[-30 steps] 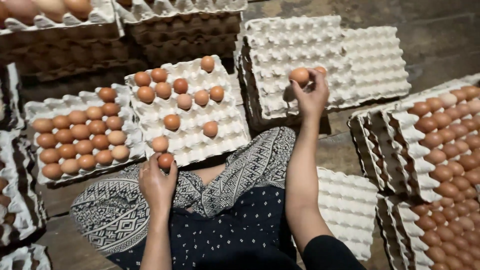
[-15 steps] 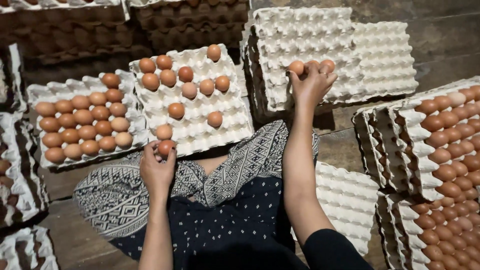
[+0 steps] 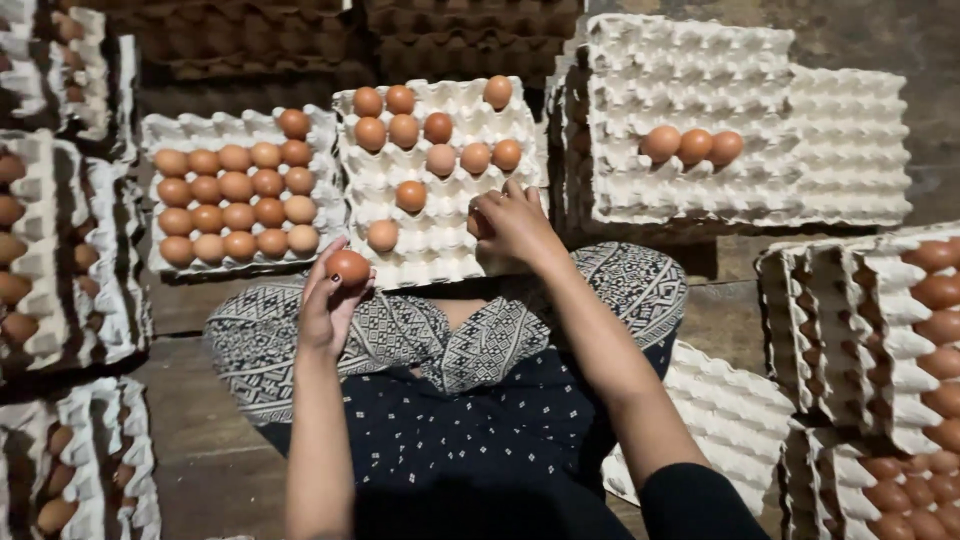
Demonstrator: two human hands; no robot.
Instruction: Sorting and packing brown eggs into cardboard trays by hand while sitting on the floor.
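Right hand (image 3: 510, 222) dropped back to the middle tray (image 3: 440, 250), curled, contents hidden; left hand (image 3: 330, 300) fingertip-grips a brown egg (image 3: 347, 267) (slip-and-crack risk, loose hold).

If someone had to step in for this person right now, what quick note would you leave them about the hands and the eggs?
Left hand: holds one brown egg up over the lap, beside the front edge of the middle tray.
Right hand: fingers curled on the middle tray's front right corner, seemingly around an egg, mostly hidden.
Done: the left tray has four near-full rows; the middle tray carries about ten scattered eggs; the right-hand tray stack has three eggs in a row.
Left: many cups open on the middle and right trays; more eggs wait in trays at both sides.
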